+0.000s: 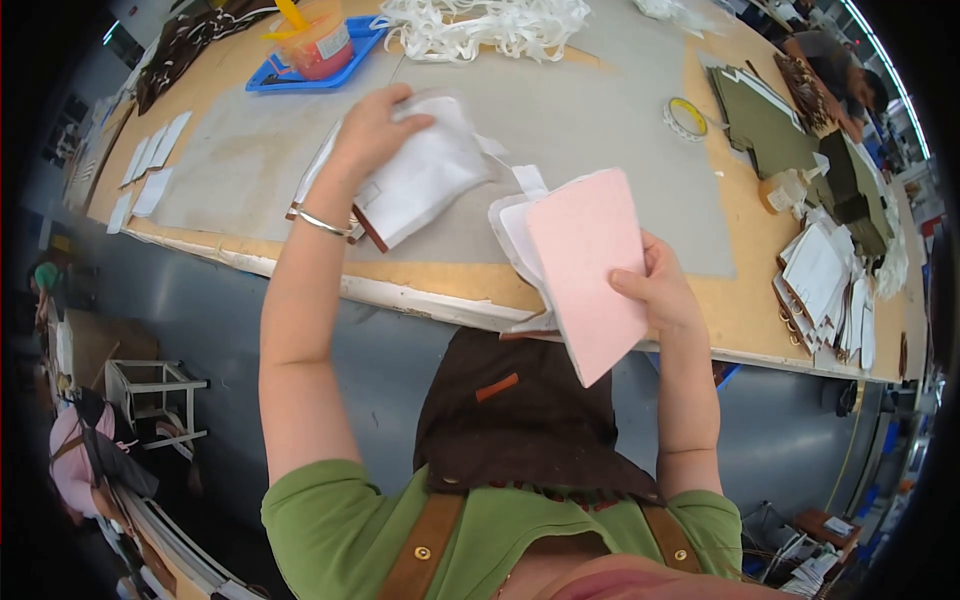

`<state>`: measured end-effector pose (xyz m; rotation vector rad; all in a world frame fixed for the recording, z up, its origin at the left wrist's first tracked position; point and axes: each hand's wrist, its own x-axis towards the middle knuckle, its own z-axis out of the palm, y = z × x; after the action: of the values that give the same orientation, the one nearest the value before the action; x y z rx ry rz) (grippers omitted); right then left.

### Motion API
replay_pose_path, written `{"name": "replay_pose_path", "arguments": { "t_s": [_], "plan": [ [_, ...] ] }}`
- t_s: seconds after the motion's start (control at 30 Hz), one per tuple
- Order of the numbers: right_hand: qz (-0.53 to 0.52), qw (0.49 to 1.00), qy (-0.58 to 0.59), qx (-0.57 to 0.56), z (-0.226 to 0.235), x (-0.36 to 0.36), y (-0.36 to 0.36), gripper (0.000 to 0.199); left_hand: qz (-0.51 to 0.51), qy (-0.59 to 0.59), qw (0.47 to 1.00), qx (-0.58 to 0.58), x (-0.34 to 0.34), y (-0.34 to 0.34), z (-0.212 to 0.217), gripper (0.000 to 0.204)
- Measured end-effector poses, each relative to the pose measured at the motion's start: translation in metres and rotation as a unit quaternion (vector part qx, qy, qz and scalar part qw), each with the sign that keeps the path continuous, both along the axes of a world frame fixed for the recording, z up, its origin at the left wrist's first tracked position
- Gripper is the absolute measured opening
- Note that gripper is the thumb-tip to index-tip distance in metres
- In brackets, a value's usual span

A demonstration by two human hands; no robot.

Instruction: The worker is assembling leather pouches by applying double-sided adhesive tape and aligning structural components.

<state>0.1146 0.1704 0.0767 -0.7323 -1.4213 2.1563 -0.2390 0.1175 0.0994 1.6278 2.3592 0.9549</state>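
A white fabric piece (425,175) is grasped by the left hand (368,130) above the bench (600,130); a pink-faced stack (585,270) is gripped by the right hand (662,290).

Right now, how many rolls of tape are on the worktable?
1. A single tape roll with a yellow core lies flat on the grey mat, beyond the right hand. More could be hidden among the far-right piles.

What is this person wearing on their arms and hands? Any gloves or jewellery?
No gloves: both the left hand and the right hand are bare. A thin silver bangle circles the left wrist. The forearms are uncovered; short green sleeves end above the elbows. Brown straps cross the shirt.
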Motion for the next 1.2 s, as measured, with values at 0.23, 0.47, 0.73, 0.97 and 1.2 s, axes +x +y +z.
{"name": "replay_pose_path", "arguments": {
  "t_s": [0.23,0.47,0.73,0.97,1.2],
  "plan": [
    [-0.082,0.996,0.037,0.013,-0.022,0.048,-0.013,0.051,0.155,0.066,0.985,-0.039,-0.050,-0.031,-0.026,0.052],
    [-0.176,0.975,0.128,-0.046,-0.025,0.054,-0.021,0.047,-0.325,0.058,0.941,0.078,0.131,-0.047,-0.005,0.076],
    [-0.191,0.940,0.278,0.042,0.025,0.065,-0.016,0.056,-0.202,-0.470,0.833,0.210,0.184,-0.035,0.010,0.027],
    [-0.153,0.929,0.324,0.090,-0.005,0.093,-0.006,0.052,-0.112,-0.533,0.834,0.084,0.180,-0.007,-0.037,0.050],
    [-0.325,0.941,0.006,0.094,-0.027,0.165,0.065,0.043,-0.087,-0.473,0.876,-0.016,0.169,-0.013,-0.048,0.062]
  ]
}}
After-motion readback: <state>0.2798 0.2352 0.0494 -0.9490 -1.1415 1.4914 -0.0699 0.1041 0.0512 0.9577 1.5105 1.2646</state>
